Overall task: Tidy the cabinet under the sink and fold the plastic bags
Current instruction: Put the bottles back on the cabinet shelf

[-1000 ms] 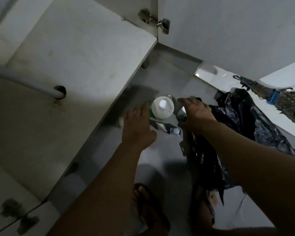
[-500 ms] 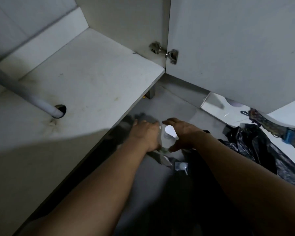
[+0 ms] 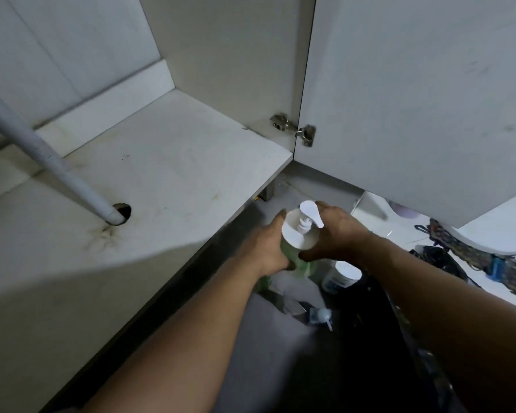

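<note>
A green pump bottle (image 3: pixel 300 234) with a white cap and pump head is held between both hands, lifted just off the grey floor in front of the cabinet's front edge. My left hand (image 3: pixel 267 250) wraps its left side and my right hand (image 3: pixel 337 234) grips its right side. The white cabinet floor (image 3: pixel 167 180) under the sink is bare and stained. A black plastic bag (image 3: pixel 441 260) lies crumpled on the floor to the right, partly hidden by my right arm.
A white drain pipe (image 3: pixel 57 171) slants down into a hole (image 3: pixel 122 211) in the cabinet floor. The cabinet door (image 3: pixel 414 99) stands open on its hinge (image 3: pixel 295 129). A white-capped bottle (image 3: pixel 341 277) and a small spray bottle (image 3: pixel 320 315) lie on the floor below my hands.
Both hands closed around the green pump bottle and raised it from the floor. My view tilted up, showing more of the cabinet interior.
</note>
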